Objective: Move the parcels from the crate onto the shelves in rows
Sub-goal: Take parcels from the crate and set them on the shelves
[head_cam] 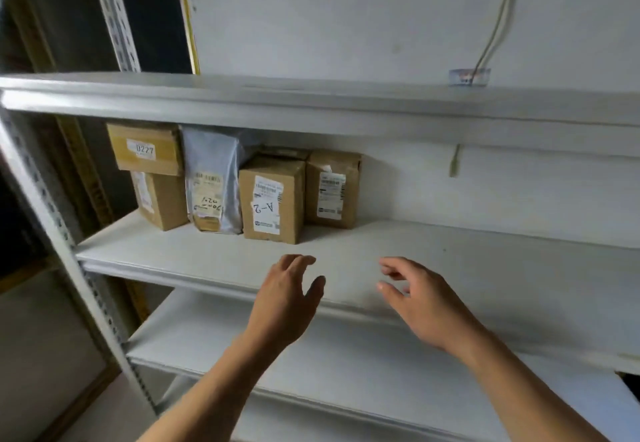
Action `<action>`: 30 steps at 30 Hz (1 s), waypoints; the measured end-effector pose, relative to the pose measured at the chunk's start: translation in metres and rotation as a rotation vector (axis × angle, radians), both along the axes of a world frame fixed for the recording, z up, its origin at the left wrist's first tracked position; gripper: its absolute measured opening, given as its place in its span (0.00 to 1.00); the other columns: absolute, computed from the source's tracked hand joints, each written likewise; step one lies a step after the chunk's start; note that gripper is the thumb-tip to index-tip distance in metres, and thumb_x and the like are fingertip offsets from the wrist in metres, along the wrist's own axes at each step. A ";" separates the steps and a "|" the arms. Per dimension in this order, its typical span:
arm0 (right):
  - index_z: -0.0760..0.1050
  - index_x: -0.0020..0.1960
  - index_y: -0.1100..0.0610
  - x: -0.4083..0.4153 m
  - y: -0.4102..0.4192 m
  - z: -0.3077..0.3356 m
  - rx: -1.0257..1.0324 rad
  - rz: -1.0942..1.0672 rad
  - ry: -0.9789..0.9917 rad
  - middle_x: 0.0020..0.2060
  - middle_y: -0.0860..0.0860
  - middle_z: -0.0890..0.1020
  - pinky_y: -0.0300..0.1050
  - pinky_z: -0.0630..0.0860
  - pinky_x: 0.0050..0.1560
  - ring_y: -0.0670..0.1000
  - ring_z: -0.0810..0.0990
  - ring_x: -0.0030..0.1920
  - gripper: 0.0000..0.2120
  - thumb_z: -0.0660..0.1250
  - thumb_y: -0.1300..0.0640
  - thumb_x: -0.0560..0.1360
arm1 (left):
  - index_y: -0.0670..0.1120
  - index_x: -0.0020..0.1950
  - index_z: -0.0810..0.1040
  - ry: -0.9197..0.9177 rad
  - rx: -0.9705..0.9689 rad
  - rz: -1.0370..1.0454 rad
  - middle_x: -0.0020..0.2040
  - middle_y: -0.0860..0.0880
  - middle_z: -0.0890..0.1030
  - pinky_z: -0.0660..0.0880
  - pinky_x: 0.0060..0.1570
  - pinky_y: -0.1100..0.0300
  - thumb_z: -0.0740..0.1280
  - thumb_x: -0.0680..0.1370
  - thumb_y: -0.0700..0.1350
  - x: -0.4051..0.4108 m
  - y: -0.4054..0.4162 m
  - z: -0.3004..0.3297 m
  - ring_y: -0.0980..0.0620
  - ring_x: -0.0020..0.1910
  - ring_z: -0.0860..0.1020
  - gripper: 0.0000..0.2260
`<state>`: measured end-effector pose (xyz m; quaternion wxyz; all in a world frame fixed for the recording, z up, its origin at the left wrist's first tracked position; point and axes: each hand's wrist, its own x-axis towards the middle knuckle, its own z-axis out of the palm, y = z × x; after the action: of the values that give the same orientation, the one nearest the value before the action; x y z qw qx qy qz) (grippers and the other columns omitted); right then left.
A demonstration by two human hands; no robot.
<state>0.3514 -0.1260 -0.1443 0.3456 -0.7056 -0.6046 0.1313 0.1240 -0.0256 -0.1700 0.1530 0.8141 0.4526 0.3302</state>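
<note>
Both the left hand and right hand hover empty, fingers loosely spread, low in the frame before the white metal shelf, so the next brown cardboard parcel should butt against the rightmost taped box at centre-left, extending the row.

Matt brown cardboard parcels, glossy grey plastic mailer, smooth white-painted metal shelves.

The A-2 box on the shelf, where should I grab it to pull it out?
Grip the A-2 box by its two side faces near the top, coming from the front. It stands upright, proud of the bag and right box, so its front corners are exposed.
</note>
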 end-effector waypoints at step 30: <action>0.77 0.65 0.44 -0.080 0.238 -0.036 0.089 0.018 0.495 0.64 0.42 0.82 0.48 0.75 0.70 0.42 0.79 0.65 0.18 0.68 0.38 0.80 | 0.58 0.77 0.66 -0.411 -0.193 0.027 0.63 0.50 0.69 0.73 0.70 0.49 0.62 0.82 0.64 -0.054 0.192 -0.021 0.50 0.64 0.71 0.24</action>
<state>0.2711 0.1123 -0.1805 0.5124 -0.6306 -0.5132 0.2764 0.0705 0.1664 -0.1910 0.3145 0.7052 0.4521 0.4464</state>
